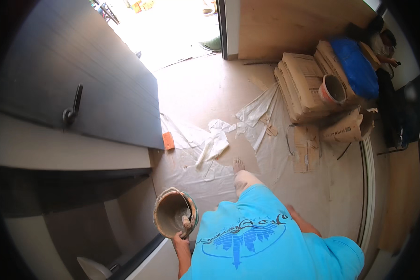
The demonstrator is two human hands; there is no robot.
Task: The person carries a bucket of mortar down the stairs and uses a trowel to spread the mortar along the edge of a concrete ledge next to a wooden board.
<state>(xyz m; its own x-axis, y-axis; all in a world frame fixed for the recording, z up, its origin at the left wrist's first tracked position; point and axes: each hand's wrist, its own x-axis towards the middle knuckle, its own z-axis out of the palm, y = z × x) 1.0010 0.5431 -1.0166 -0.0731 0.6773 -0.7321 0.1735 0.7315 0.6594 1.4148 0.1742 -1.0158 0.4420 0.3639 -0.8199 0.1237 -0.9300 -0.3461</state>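
Note:
My left hand [181, 241] grips the near rim of a mortar-stained bucket [161, 211], its fingers curled over the edge. The bucket is tilted so that its inside shows, with grey residue on the wall and a thin wire handle. Inside it leans a tool with a stubby wooden handle [186, 221], perhaps a trowel; its far part blends into the grey. Of my right arm only the forearm [304, 221] shows beside my blue shirt, and the hand itself is hidden behind my body.
A dark door [112, 70] stands open at left, near an orange brick [168, 141]. Crumpled plastic sheeting [214, 144] covers floor around my bare foot. At right are stacked paper sacks [303, 79], another bucket [332, 88], a torn sack [347, 128], blue plastic [357, 65] and a person [385, 49].

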